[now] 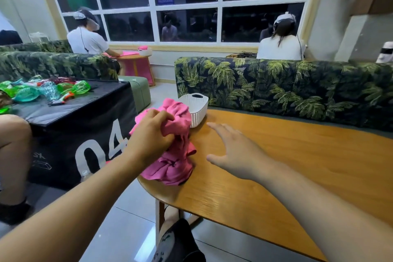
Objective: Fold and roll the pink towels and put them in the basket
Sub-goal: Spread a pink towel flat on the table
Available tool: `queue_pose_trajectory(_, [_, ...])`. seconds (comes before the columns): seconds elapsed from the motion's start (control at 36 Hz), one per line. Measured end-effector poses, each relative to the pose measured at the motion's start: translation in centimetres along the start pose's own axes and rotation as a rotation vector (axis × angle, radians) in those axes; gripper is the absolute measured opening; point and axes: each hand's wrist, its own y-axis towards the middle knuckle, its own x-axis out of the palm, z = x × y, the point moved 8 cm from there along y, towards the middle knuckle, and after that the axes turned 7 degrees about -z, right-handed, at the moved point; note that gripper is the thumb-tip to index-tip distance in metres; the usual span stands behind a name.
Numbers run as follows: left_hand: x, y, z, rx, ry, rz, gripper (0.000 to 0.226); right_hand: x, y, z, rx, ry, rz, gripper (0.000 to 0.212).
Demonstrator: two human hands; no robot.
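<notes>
A crumpled heap of pink towels lies at the left end of the wooden table. My left hand grips the top of the heap, fingers curled into the cloth. My right hand hovers flat just to the right of the heap, fingers spread and holding nothing. A white woven basket stands right behind the towels at the table's far left corner; I cannot see anything inside it.
A leaf-patterned sofa back runs behind the table. A black box marked 04 stands to the left with green plastic items on top. A person's knee is at far left. Two other people sit by the window.
</notes>
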Motion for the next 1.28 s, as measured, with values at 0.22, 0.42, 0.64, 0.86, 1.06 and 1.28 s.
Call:
queue_pose_trajectory(0.22, [1.4, -2.1, 14.4, 0.487, -0.146, -0.074, 0.049, -2.8, -1.3, 1.1, -0.114, 0.279, 0.236, 0.101])
queue_pose_trajectory(0.42, [1.9, -2.1, 19.6, 0.574, -0.398, -0.115, 0.056, -6.6, -7.6, 8.1, 0.139, 0.583, 0.417, 0.009])
queue_pose_trajectory(0.64, [13.4, -2.1, 14.3, 0.229, -0.028, -0.572, 0.098, -8.6, -15.1, 16.4, 0.400, 0.981, 0.523, 0.006])
queue_pose_trajectory(0.86, [21.2, -7.4, 12.9, 0.034, 0.093, -0.906, 0.094, -9.1, -18.9, 20.7, 0.558, 0.980, 0.438, 0.020])
queue_pose_trajectory(1.06, [20.9, -10.6, 17.0, 0.055, 0.362, -1.094, 0.095, -8.2, -19.4, 24.2, 0.574, 1.108, 0.522, 0.045])
queue_pose_trajectory(1.28, [22.0, -17.3, 23.0, -0.014, 0.037, -1.532, 0.061, -4.5, -20.5, 22.9, 0.608, 0.806, 0.229, 0.059])
